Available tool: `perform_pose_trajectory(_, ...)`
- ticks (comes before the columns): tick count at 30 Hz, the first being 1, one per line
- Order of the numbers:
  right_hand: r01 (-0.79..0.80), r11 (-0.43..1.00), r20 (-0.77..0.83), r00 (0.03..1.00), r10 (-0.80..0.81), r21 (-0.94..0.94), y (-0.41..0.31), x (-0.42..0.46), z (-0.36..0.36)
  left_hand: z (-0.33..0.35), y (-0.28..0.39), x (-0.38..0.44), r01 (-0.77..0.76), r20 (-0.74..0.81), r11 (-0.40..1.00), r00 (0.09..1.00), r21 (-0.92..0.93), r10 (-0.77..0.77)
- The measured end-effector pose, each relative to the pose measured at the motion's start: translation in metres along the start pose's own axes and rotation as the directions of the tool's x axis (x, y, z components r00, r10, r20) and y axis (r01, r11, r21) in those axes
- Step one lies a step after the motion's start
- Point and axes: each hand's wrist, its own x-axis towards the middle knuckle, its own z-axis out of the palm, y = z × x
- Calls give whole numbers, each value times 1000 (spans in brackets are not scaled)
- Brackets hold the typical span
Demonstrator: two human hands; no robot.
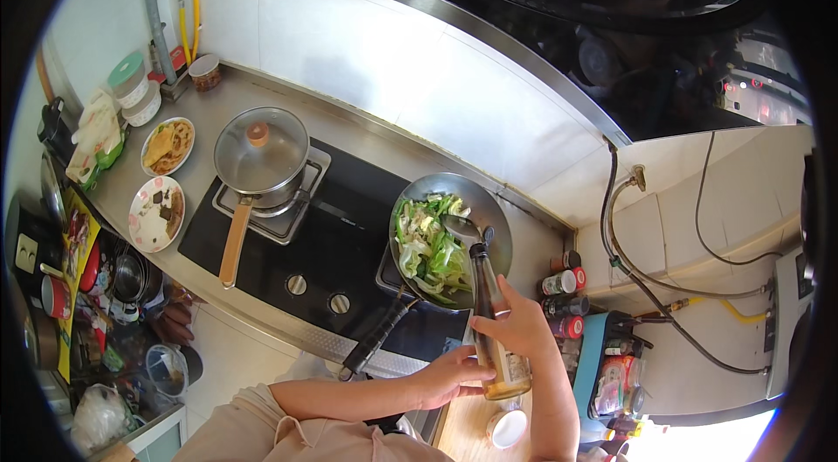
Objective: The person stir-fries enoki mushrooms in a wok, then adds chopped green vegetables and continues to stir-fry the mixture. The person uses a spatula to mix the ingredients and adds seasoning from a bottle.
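Observation:
My right hand grips the upper body of a glass bottle of amber liquid, its dark neck pointing at the wok and its flip cap raised. The fingers of my left hand touch the bottle's lower side; part of them is behind it. Under the bottle's mouth, a steel wok on the right burner holds chopped leafy greens. A metal ladle or spatula lies in the wok. Its black-wrapped handle sticks out towards me. Whether liquid is flowing cannot be seen.
A glass-lidded saucepan stands on the left burner, its wooden handle towards me. Two plates of food are farther left. Spice jars and a teal rack line the right side. A small bowl sits on a wooden board.

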Motion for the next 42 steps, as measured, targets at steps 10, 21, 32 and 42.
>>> perform_pose_trajectory(10,-6,1000,5,1000,6,11,-4,-3,-5,5,4,-1,36,10,999,999,-10,-35)
perform_pose_trajectory(21,-35,999,6,999,34,11,-3,-5,-7,9,6,-3,53,18,998,998,19,-54)
perform_pose_trajectory(32,-51,999,-50,997,51,13,-9,2,-17,20,23,-3,16,12,998,1000,64,-17)
perform_pose_trajectory(42,100,988,-181,980,-77,120,-1,-21,2,7,12,-7,-21,7,977,1000,214,20)
